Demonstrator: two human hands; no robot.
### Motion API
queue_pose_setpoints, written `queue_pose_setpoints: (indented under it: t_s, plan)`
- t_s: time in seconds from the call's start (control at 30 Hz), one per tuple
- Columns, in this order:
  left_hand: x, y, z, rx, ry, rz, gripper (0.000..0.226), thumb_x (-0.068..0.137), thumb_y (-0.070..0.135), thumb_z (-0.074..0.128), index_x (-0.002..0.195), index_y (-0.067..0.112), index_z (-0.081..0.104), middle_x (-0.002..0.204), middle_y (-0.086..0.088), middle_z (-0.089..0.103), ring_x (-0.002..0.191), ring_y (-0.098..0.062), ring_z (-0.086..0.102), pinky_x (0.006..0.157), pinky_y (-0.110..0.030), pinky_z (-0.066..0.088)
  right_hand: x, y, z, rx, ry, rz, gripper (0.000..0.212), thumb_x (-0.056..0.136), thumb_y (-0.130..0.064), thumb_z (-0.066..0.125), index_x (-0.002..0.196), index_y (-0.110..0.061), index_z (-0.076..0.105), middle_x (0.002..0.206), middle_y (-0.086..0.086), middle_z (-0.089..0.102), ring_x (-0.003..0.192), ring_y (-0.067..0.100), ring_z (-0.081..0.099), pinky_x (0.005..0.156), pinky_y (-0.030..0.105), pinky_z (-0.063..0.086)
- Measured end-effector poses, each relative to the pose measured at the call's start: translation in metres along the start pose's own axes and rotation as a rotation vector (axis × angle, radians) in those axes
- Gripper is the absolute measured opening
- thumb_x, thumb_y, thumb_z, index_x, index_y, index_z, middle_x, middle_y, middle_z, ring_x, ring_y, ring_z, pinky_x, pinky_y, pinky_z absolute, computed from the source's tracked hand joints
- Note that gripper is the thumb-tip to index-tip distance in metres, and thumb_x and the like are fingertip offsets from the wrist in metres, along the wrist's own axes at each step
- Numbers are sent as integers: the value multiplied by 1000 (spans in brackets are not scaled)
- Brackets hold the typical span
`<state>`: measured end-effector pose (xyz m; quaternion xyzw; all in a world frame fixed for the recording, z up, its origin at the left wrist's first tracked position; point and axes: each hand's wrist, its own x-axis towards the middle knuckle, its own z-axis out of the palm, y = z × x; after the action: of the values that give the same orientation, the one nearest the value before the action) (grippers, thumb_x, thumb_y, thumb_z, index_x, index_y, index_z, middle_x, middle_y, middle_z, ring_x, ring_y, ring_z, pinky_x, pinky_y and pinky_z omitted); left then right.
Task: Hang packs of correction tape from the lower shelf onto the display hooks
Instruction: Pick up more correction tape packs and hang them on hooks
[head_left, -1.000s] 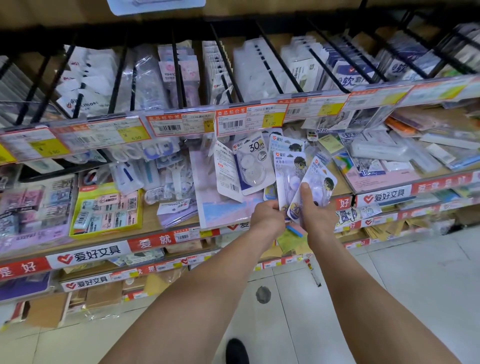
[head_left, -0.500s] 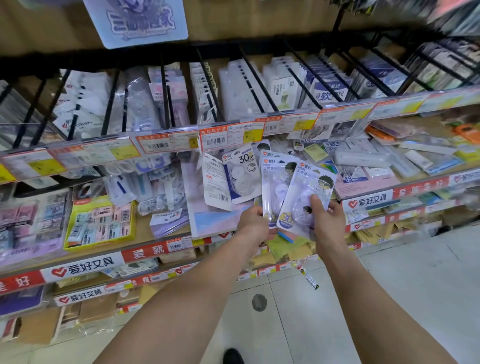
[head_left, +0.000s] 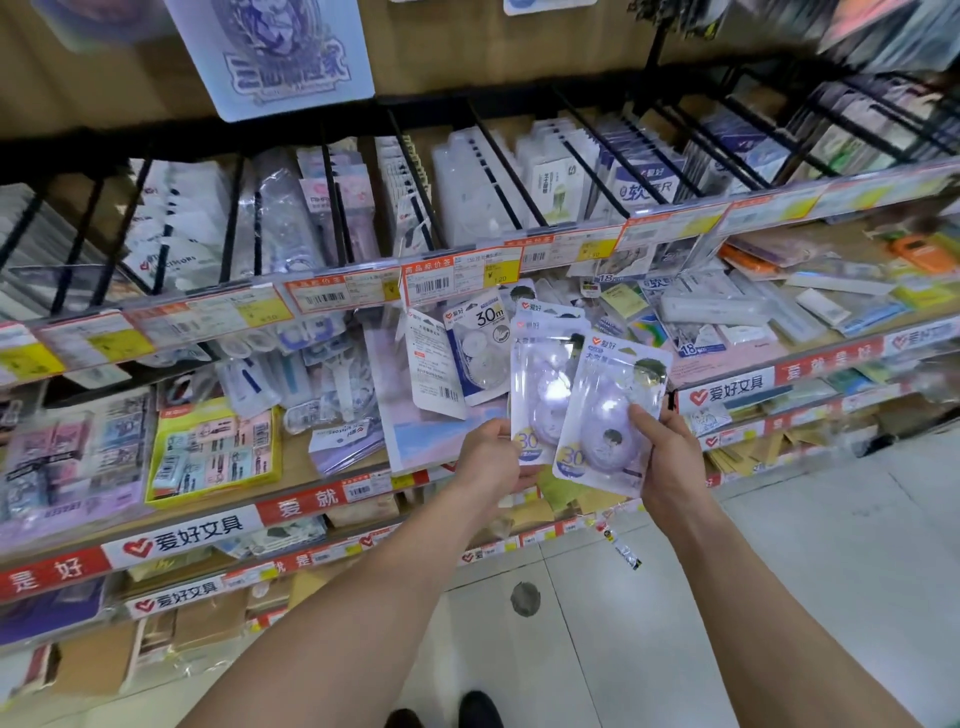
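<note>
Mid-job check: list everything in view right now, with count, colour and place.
lilac pack: one, lilac, right hand
second lilac pack: one or more, lilac, left hand
30m pack: one, white-blue, lower shelf behind them
yellow box: one, yellow, lower shelf left
display hooks: many, black, upper row
price tags: a row, orange-yellow, rail front
left hand: one, holds second lilac pack
right hand: one, holds lilac pack

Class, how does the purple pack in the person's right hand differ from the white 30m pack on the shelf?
The purple pack is gripped by the right hand; the 30m pack lies unheld on the lower shelf. The purple pack is lilac with a cartoon figure; the 30m pack is white and blue. Both are blister packs with a heart logo.
</note>
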<state>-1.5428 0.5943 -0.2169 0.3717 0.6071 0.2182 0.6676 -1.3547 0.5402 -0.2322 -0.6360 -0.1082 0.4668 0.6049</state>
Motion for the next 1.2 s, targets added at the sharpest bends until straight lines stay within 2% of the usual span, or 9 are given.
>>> queue_pose_setpoints:
  t_s: [0.07, 0.13, 0.2, 0.33, 0.4, 0.53, 0.73, 1.0, 1.2]
  plan:
    - [-12, -2, -14, 10, 22, -5, 31, 97, -2, 40, 102, 16, 65, 105, -12, 72, 87, -28, 73, 66, -33, 61, -7, -5, 0, -44, -60, 0, 36, 74, -32, 83, 100, -16, 64, 112, 14, 75, 108, 34, 69, 103, 52, 48]
    - [-22, -3, -27, 7, 26, -2, 32, 99, -1, 40, 99, 19, 64, 105, -10, 71, 88, -28, 74, 66, -34, 60, -15, -12, 5, -64, -103, -11, 26, 82, -24, 79, 101, -12, 65, 110, 9, 76, 112, 29, 69, 109, 53, 45]
    - [-33, -2, -38, -19, 26, 5, 32, 100, 0, 39, 97, 21, 63, 98, -5, 70, 87, -28, 74, 74, -38, 61, -25, -22, 13, -42, -160, -23, 18, 90, -7, 70, 107, -12, 67, 109, 5, 77, 110, 28, 70, 105, 48, 49]
    - [-56, 2, -54, -59, 11, 24, 28, 103, 4, 40, 99, 21, 61, 99, -3, 67, 80, -25, 73, 81, -42, 61, -45, -42, 31, -57, -251, -82, 36, 89, 7, 63, 120, -10, 68, 119, 15, 74, 111, 35, 69, 98, 46, 53]
    - [-68, 3, -60, -60, -10, 42, 24, 105, 7, 41, 101, 21, 60, 106, -6, 69, 79, -24, 74, 79, -40, 61, -54, -53, 39, -49, -273, -98, 31, 90, 9, 60, 113, -8, 71, 113, 16, 75, 103, 33, 71, 92, 44, 56]
    - [-92, 8, -70, -55, -38, 95, 21, 106, 10, 42, 108, 20, 60, 111, -9, 71, 77, -21, 75, 65, -32, 58, -75, -73, 48, -58, -293, -154, 10, 95, -5, 66, 102, 0, 70, 104, 17, 73, 97, 32, 69, 95, 46, 53]
    - [-120, 13, -76, -82, -5, 137, 19, 105, 9, 43, 106, 17, 61, 113, -13, 70, 85, -29, 76, 71, -37, 61, -86, -93, 44, -95, -347, -184, 6, 89, -22, 76, 95, -21, 75, 103, 11, 76, 99, 30, 69, 103, 53, 48]
    - [-126, 25, -34, -165, 112, 175, 18, 105, 8, 47, 99, 22, 57, 105, -1, 62, 91, -31, 74, 74, -39, 60, -67, -151, 31, -98, -500, -251, 24, 92, 7, 63, 106, -12, 62, 84, 5, 76, 72, 21, 72, 69, 34, 58]
    - [-134, 41, -4, -204, 166, 227, 14, 105, 9, 47, 115, 16, 52, 115, -5, 59, 89, -28, 75, 72, -39, 61, -61, -197, 27, -73, -594, -346, 21, 86, 3, 70, 96, -14, 64, 80, 4, 75, 69, 19, 70, 69, 32, 57]
